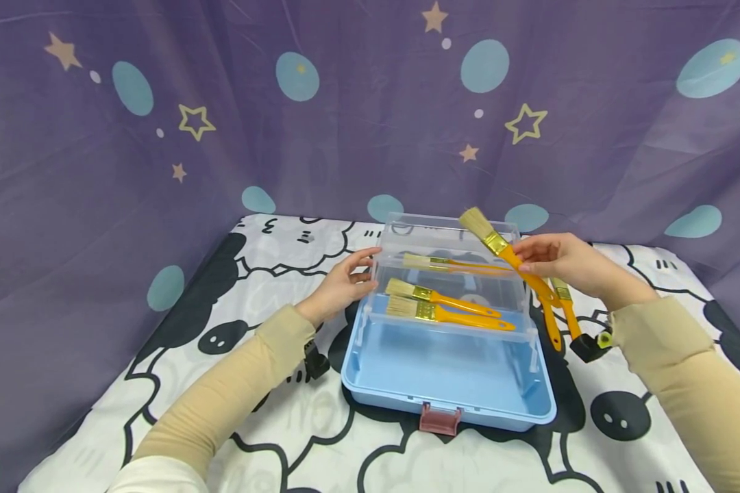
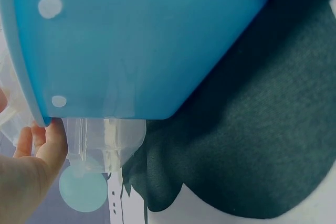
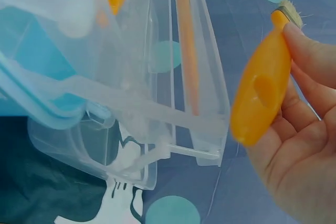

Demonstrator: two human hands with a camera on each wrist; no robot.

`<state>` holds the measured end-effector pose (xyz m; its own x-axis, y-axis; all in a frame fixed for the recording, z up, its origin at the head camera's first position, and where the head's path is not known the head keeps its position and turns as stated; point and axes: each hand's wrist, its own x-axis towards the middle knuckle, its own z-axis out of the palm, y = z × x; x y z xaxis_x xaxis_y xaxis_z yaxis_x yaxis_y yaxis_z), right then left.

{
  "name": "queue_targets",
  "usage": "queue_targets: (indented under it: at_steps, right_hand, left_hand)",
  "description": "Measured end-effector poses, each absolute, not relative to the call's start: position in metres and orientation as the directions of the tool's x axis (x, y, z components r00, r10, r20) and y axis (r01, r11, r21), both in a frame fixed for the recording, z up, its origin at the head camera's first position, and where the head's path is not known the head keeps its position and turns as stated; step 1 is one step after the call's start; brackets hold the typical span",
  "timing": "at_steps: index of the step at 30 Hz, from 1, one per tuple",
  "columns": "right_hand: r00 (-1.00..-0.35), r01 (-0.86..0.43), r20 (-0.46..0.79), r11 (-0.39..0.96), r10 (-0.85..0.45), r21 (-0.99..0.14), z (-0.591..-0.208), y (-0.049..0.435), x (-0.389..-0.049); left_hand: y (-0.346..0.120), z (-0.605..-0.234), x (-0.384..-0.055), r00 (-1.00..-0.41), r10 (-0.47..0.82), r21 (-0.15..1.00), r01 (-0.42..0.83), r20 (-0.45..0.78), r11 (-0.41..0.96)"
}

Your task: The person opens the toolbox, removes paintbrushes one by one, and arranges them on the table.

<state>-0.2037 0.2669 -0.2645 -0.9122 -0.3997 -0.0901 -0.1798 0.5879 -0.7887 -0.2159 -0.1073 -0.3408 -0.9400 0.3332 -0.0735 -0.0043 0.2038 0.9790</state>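
My right hand (image 1: 558, 263) pinches the orange handle of a paintbrush (image 1: 493, 239) above the right end of the toolbox, bristles up and to the left. In the right wrist view its handle (image 3: 262, 85) fills the middle right. My left hand (image 1: 345, 281) touches the left side of the toolbox, its fingers (image 2: 55, 140) lightly bent at the blue rim. The light-blue toolbox (image 1: 444, 363) stands unfolded with clear trays raised at its back. Two paintbrushes lie in the lower tray; a thinner paintbrush (image 1: 456, 266) lies in the upper one.
Two more paintbrushes (image 1: 567, 311) lie on the cloth right of the toolbox, partly behind the right hand. A reddish latch (image 1: 440, 420) hangs at the toolbox front. Black-and-white patterned cloth (image 1: 321, 438) covers the table, and a purple curtain (image 1: 376, 137) rises behind it.
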Motion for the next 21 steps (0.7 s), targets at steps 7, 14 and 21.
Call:
queue_targets:
  at_steps: [7, 14, 21]
  right_hand:
    - [-0.925, -0.143, -0.101, 0.583, -0.366, -0.8, -0.273, 0.269, -0.194]
    - [-0.943, -0.103, -0.087, 0.533, -0.32, -0.84, -0.288, 0.28, -0.185]
    - [-0.949, -0.088, -0.055, 0.427, -0.311, -0.9, -0.303, 0.299, -0.179]
  left_hand:
    - [-0.107, -0.341, -0.216, -0.941, 0.328, 0.976, -0.006, -0.079, 0.216]
    - [-0.108, -0.343, -0.217, -0.943, 0.324, 0.976, -0.004, -0.076, 0.219]
    - [-0.107, -0.342, -0.216, -0.944, 0.318, 0.976, -0.014, -0.084, 0.216]
